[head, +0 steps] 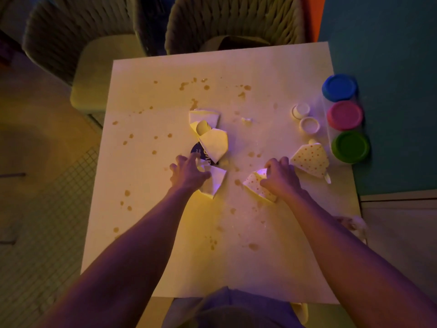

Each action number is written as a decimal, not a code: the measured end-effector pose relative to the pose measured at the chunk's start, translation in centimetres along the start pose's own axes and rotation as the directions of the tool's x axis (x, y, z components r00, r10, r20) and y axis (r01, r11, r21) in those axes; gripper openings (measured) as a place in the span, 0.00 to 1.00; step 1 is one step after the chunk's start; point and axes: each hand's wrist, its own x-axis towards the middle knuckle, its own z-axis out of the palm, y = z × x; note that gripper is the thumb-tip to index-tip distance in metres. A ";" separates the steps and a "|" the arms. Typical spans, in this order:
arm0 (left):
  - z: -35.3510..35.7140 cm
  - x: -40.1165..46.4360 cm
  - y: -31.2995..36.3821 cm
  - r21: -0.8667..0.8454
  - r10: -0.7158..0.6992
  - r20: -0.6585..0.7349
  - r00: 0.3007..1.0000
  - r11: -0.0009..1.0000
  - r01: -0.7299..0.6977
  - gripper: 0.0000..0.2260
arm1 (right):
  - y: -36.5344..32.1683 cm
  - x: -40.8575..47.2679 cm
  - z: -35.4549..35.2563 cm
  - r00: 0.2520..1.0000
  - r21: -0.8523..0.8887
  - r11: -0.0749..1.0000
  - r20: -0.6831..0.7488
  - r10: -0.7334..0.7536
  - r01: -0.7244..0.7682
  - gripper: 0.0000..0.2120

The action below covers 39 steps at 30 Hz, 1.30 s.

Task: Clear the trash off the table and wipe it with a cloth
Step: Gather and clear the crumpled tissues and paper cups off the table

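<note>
1. Closest in, both bare forearms reach forward over the near edge of the white table [165, 256], whose top is dotted all over with brown spill marks [253, 246].
2. A pale crumpled thing [354, 224] lies at the table's right edge, near the right forearm; it is too blurred to name.
3. The left hand [189, 174] lies over a white crushed paper cup [216, 182] near the table's middle, its fingers spread and bent down onto the cup's upper end; whether they have closed round it I cannot tell.
4. The right hand [280, 177] grips a dotted crushed paper cup [254, 179] just right of the white one, fingers curled over its rim.
5. A second dotted cup [311, 159], flattened, lies just beyond the right hand, close to the green lid.
6. Just beyond the left hand sits a pile of trash: a dark blue printed wrapper [197, 150] partly under a white folded cup [215, 144], with another crumpled white cup [203, 120] touching it on the far side.
7. Two small white round caps [305, 118] sit side by side to the right of that pile.
8. Along the right edge stand three tubs in a row, with a green lid [350, 146] nearest, a pink lid [344, 115] in the middle and a blue lid [339, 87] farthest.
9. Beyond the table's far edge stand two woven chairs [234, 22], one behind the table and one off to the left.
</note>
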 end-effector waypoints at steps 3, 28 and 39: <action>-0.2 0.1 -0.6 -0.025 0.016 0.008 1.000 1.000 -0.016 0.30 | -0.7 -0.1 -0.1 0.998 0.061 0.996 0.035 0.056 -0.058 0.24; -2.0 1.5 -7.4 -0.295 0.190 0.074 0.979 0.942 -0.161 0.34 | -16.1 8.0 0.5 0.997 -0.021 0.997 -0.002 0.073 -0.073 0.43; -1.9 1.1 -7.5 -0.246 0.217 -0.001 0.976 0.946 -0.211 0.33 | -14.5 5.4 1.2 0.989 0.176 0.973 0.031 0.148 -0.151 0.38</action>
